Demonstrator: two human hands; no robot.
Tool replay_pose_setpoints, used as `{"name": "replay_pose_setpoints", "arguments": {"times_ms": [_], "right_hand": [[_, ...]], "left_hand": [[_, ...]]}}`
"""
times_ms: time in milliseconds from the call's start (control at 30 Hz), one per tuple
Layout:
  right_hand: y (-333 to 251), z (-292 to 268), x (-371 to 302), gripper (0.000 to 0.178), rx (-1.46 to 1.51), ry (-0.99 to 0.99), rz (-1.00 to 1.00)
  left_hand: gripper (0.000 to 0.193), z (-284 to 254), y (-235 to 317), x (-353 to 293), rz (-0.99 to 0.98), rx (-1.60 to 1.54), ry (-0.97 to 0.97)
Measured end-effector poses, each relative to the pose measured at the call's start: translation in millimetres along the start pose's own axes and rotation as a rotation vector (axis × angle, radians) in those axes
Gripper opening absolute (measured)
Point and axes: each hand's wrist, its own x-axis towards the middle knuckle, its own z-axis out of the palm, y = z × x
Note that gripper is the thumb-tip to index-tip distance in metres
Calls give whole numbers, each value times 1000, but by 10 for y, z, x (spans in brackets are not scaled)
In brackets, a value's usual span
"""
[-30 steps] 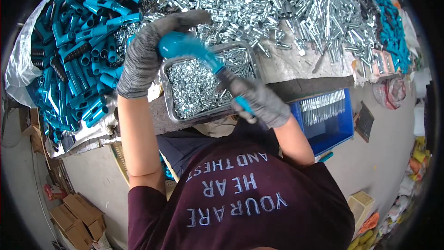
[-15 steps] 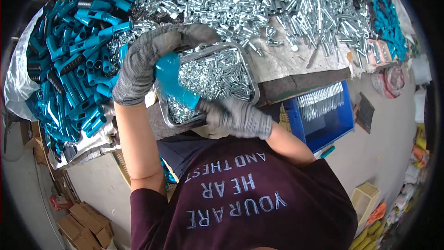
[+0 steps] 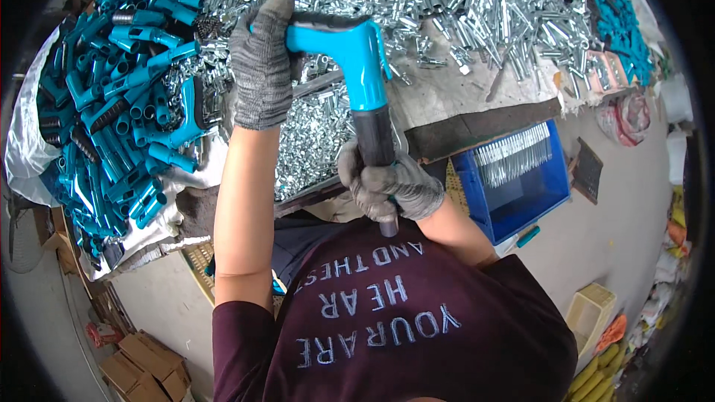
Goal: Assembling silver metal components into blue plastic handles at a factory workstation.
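On the far left, outward of the left fingers, a heap of blue handle bodies (image 3: 119,104) lies on white sheeting, many of them bare tubes with nothing fitted. The left hand (image 3: 261,67), in a grey knit glove, has its fingers curled closed over the rear end of a blue pistol-shaped tool body (image 3: 350,52), the palm pressed against its back. That body is held up above a metal tray (image 3: 313,141) full of small silver parts, which sits just below and between the two hands. The right hand (image 3: 391,186), also gloved, is wrapped tight round the dark grip (image 3: 372,138) at the lower end of the same piece, with a short metal stub showing beneath the fingers. Beyond both hands, a broad spread of silver metal pins (image 3: 447,0) covers the bench. To the right of the right fingers stands a blue bin (image 3: 521,186) with a row of silver rods in it and much bare floor inside. Judging from this, one piece is in hand while a large heap waits, so most of the work looks undone
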Motion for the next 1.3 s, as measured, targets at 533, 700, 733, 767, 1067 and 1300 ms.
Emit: {"name": "replay_pose_setpoints", "arguments": {"times_ms": [533,700,733,767,1067,1300], "right_hand": [[-309,-660,-282,69,-288,361,-626],[-259,-703,-208,55,-472,502,-791],[-247,-713,-186,53,-463,494,-781],[-232,-720,-163,52,-453,486,-771],[-104,-424,-5,50,-329,482,-636],[-121,-227,-12,48,-465,395,-662]], "left_hand": [[28,-20,-678,97,76,1501,-418],[26,-130,-265,-547,-91,489,-332],[27,-123,-160,-648,-160,457,-368],[28,-110,-130,-722,-63,542,-393],[27,-166,6,-973,-98,517,-387],[39,-300,256,-975,-690,231,-499]]}}
